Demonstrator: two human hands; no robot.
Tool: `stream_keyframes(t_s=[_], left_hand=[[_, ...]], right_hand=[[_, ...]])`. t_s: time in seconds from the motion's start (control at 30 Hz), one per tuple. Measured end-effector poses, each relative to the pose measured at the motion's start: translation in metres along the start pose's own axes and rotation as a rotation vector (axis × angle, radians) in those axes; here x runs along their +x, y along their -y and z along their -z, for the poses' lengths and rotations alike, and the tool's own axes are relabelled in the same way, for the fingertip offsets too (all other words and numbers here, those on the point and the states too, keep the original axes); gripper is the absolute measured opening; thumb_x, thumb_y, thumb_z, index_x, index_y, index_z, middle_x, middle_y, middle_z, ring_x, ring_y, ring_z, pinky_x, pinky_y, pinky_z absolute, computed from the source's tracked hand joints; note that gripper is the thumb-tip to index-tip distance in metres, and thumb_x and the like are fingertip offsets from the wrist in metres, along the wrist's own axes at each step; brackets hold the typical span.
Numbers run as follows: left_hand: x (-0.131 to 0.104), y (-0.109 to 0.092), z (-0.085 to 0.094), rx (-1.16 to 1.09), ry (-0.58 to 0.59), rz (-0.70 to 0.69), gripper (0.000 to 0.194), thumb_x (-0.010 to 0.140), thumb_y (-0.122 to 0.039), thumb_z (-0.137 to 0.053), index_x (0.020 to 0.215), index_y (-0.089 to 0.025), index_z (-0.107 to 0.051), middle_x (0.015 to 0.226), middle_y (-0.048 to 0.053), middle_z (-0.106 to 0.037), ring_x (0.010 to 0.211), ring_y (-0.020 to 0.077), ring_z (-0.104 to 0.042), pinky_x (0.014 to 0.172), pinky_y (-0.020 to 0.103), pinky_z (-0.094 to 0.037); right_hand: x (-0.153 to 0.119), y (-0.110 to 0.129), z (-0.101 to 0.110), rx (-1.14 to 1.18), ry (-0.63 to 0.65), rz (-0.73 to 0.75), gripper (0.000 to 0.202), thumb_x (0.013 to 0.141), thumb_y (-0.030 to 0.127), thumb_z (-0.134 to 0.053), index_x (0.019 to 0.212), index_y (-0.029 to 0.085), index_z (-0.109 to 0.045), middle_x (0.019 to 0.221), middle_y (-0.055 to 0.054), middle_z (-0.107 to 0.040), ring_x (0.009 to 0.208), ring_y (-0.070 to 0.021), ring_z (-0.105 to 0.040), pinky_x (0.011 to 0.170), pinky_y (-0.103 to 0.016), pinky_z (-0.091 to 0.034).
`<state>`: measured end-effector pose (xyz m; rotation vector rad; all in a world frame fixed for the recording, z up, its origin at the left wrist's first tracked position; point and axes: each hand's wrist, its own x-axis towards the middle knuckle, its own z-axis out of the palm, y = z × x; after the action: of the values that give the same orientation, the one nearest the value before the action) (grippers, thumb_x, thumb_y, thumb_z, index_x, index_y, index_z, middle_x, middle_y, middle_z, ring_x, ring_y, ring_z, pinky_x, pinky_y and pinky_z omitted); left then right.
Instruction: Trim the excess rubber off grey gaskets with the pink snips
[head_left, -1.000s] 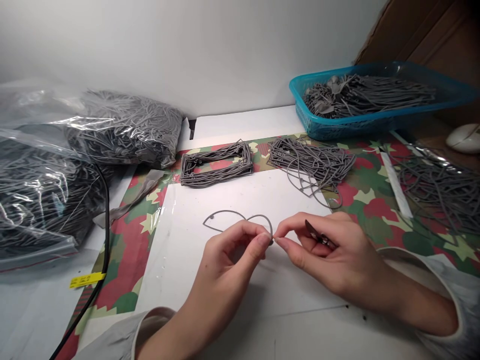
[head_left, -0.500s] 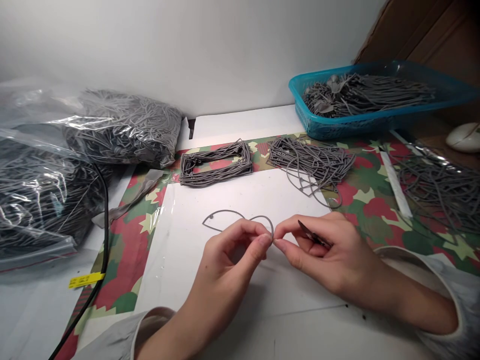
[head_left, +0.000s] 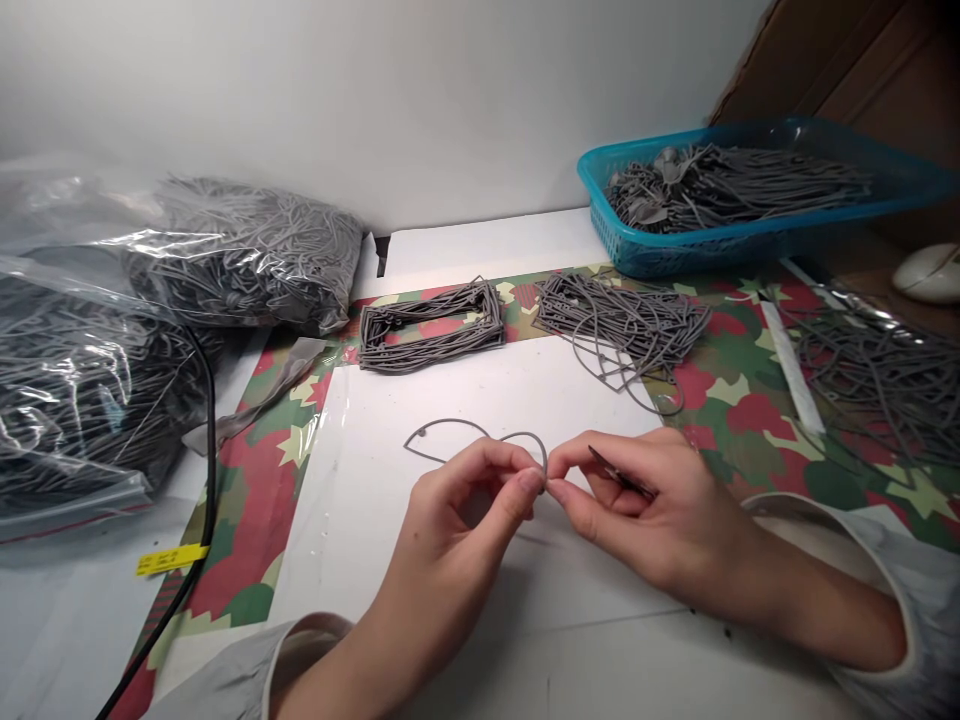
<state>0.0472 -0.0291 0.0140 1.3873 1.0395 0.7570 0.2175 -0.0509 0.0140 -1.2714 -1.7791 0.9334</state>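
Observation:
A thin grey rubber strip [head_left: 448, 420] curves in a loop over the white sheet [head_left: 375, 500], its far end bent to a point. Thumb and forefinger of my left hand [head_left: 469, 530] pinch the strip where it curls round. My right hand [head_left: 649, 505] meets it there, its fingertips pressed on the strip's end, nearly touching the left ones. A small dark pointed tool [head_left: 619, 472] is tucked in the curled fingers of my right hand. Its lower part is hidden.
Behind the hands lie a rectangular stack of grey strips [head_left: 431, 355] and a tangled heap [head_left: 637, 315]. A blue basket [head_left: 675, 240] of strips stands back right. Plastic bags [head_left: 262, 250] of strips and a black cable [head_left: 211, 450] are at left, a white mouse [head_left: 928, 274] at right.
The dark tool and my right hand have shifted very slightly to the left. The pinch on the strip stays where it was.

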Motion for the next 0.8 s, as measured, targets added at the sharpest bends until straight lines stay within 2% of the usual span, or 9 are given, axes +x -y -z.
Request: stream_keyframes(t_s=[0.23,0.43,0.6,0.8], left_hand=[[0.0008,0.0007,0.0002,0.023,-0.002,-0.013,0.013,0.088,-0.027,-0.060,0.078,-0.019,-0.064,0.070,-0.002,-0.062,0.066,0.0102,-0.055,0.060,0.018,-0.044],[-0.0013,0.0014,-0.0008,0.093,-0.017,-0.026,0.006,0.084,-0.027,-0.064,0.086,-0.022,-0.066,0.078,-0.001,-0.066,0.075,0.0138,-0.060,0.069,0.023,-0.047],[-0.0014,0.0026,-0.0012,0.162,-0.018,-0.045,0.009,0.085,-0.026,-0.061,0.082,-0.019,-0.067,0.074,0.000,-0.066,0.073,0.0149,-0.061,0.065,0.025,-0.046],[-0.0011,0.0012,-0.0011,0.144,-0.022,-0.050,0.009,0.085,-0.023,-0.060,0.079,-0.019,-0.066,0.073,-0.001,-0.067,0.071,0.0135,-0.061,0.065,0.023,-0.047]], right_hand=[[0.0004,-0.0035,-0.0022,-0.043,-0.042,0.041,0.009,0.079,0.010,-0.057,0.078,0.019,-0.059,0.052,0.011,-0.024,0.043,-0.0054,-0.021,0.040,-0.023,-0.018],[0.0008,-0.0049,-0.0033,-0.050,-0.076,0.059,0.011,0.077,0.008,-0.057,0.078,0.019,-0.057,0.052,0.011,-0.028,0.044,-0.0050,-0.021,0.040,-0.022,-0.018],[-0.0001,-0.0053,-0.0037,-0.076,-0.092,0.052,0.011,0.076,0.009,-0.057,0.077,0.020,-0.057,0.051,0.011,-0.032,0.044,-0.0058,-0.022,0.040,-0.023,-0.019],[-0.0006,-0.0061,-0.0032,-0.149,-0.099,0.083,0.010,0.078,0.010,-0.056,0.079,0.020,-0.058,0.051,0.010,-0.031,0.044,-0.0065,-0.023,0.041,-0.022,-0.021]])
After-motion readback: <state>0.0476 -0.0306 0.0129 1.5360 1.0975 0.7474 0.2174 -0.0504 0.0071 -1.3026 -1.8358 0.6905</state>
